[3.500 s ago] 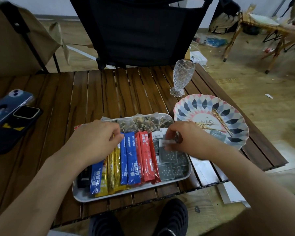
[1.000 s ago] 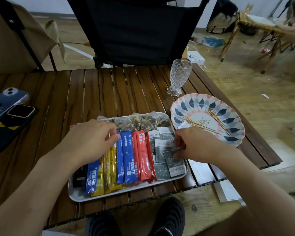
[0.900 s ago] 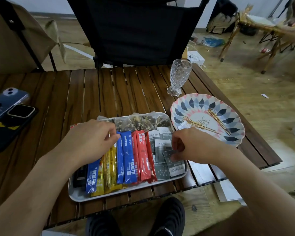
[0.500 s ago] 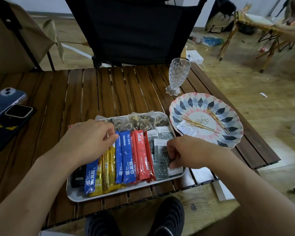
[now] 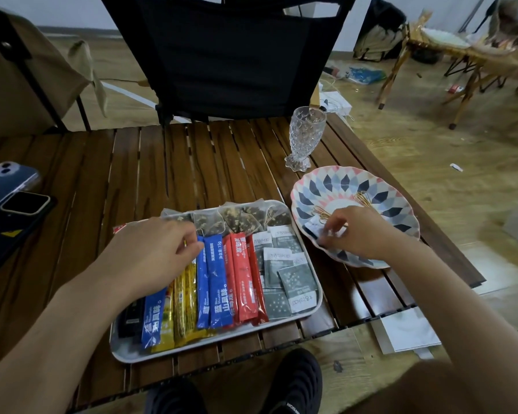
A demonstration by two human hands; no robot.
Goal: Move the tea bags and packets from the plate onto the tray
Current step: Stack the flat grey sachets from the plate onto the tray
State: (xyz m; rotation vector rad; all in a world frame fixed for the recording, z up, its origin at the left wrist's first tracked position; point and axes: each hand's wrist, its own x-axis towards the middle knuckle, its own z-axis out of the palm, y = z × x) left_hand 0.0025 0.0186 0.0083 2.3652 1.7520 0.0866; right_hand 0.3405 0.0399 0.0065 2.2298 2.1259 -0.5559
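Observation:
A grey tray (image 5: 126, 351) holds mesh tea bags (image 5: 237, 219) along its far edge, coloured stick packets (image 5: 216, 282) in a row and grey sachets (image 5: 296, 282) on the right. My left hand (image 5: 153, 252) lies over the left sticks, its curled fingertips pinching the top of a yellow stick. To the right of the tray is the patterned plate (image 5: 380, 186). My right hand (image 5: 356, 231) is over the plate's near left side and pinches a small white packet (image 5: 313, 226) there. Thin gold ties (image 5: 363, 198) also lie on the plate.
A cut-glass goblet (image 5: 307, 135) stands just behind the plate. Two phones (image 5: 7, 186) lie at the table's left edge. A black folding chair (image 5: 231, 55) stands behind the slatted wooden table. The table's right edge runs close past the plate. My shoes show below.
My right hand has left the grey sachets on the tray and moved right to the plate, where it now pinches the white packet. My left hand has stayed on the sticks.

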